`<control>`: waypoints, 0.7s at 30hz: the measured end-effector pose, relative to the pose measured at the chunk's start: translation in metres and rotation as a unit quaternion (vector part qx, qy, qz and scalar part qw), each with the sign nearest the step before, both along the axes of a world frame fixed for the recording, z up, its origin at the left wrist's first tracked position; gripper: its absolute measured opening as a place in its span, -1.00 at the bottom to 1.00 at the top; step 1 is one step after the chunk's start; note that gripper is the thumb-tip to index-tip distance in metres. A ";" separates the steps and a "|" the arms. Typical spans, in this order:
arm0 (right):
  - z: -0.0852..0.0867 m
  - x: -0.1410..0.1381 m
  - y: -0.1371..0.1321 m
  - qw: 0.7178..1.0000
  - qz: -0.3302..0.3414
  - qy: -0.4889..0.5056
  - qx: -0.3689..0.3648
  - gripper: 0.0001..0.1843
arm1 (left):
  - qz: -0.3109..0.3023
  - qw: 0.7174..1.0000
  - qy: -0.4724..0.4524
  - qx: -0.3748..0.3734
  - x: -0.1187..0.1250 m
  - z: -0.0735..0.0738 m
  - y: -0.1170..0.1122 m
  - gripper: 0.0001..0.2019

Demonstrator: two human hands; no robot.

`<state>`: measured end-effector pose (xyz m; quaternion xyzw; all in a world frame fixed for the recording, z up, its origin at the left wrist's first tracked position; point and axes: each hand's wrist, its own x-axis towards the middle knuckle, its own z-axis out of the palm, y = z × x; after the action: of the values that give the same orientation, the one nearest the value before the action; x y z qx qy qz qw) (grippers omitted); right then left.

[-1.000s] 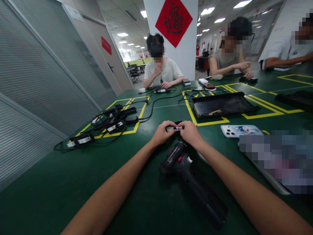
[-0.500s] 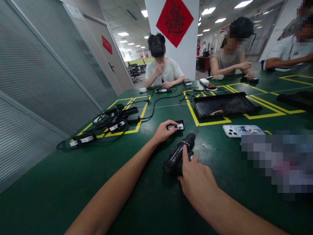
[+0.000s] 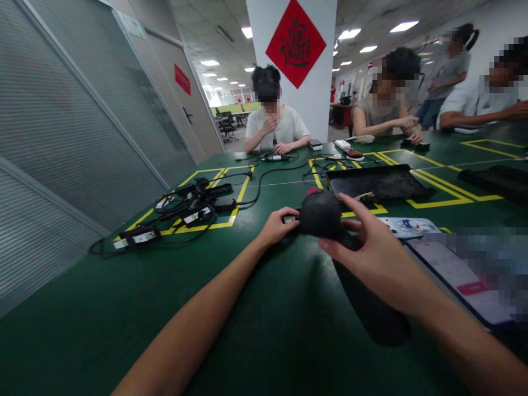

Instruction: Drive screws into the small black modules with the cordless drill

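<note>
My right hand [image 3: 363, 236] is wrapped round the handle of a black cordless drill [image 3: 320, 213], lifted above the table. The drill's round rear end faces me and its front is hidden behind it. My left hand [image 3: 280, 224] holds a small black piece with a white part [image 3: 290, 219] against the green table. Most of that piece is covered by my fingers and the drill. From the drill's grip the dark base [image 3: 377, 313] slants down toward me.
At the left lies a pile of black adapters and cables [image 3: 198, 201]. A black tray [image 3: 371, 184] sits beyond the drill. Two phones lie to the right, one in a patterned case [image 3: 412, 225], one with a lit screen [image 3: 462, 280]. People sit across the table; another stands behind.
My right hand has raised the drill off the table and turned it so that it points away from me. My left hand stays on the small black piece. A standing person now shows behind.
</note>
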<state>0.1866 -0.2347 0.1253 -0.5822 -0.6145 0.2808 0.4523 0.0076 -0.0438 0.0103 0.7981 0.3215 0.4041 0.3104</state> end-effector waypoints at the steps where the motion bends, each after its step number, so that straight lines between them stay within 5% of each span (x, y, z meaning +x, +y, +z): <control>1: 0.005 0.001 0.000 0.999 0.005 0.051 0.010 -0.37 | 0.000 1.000 0.003 0.000 0.000 0.000 0.000 -0.74; 4: 0.007 0.002 0.003 0.985 0.074 0.151 0.026 -0.76 | -0.005 1.000 0.024 -0.008 0.000 0.000 -0.002 -0.74; 9: -0.019 0.009 0.016 0.975 0.165 0.149 -0.027 -0.82 | -0.012 1.000 0.019 -0.011 0.001 0.001 -0.003 -0.75; 14: -0.041 0.018 0.010 0.974 0.161 0.135 -0.085 -0.87 | -0.022 1.000 0.005 -0.020 0.001 -0.002 0.000 -0.77; 21: -0.043 0.020 -0.007 0.983 0.106 0.091 -0.119 -0.83 | -0.038 0.998 -0.019 -0.053 0.001 -0.005 0.004 -0.76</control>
<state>0.2066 -0.2422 0.0827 -0.5359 -0.5912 0.4498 0.4014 0.0089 -0.0400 0.0053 0.7842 0.3061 0.3897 0.3736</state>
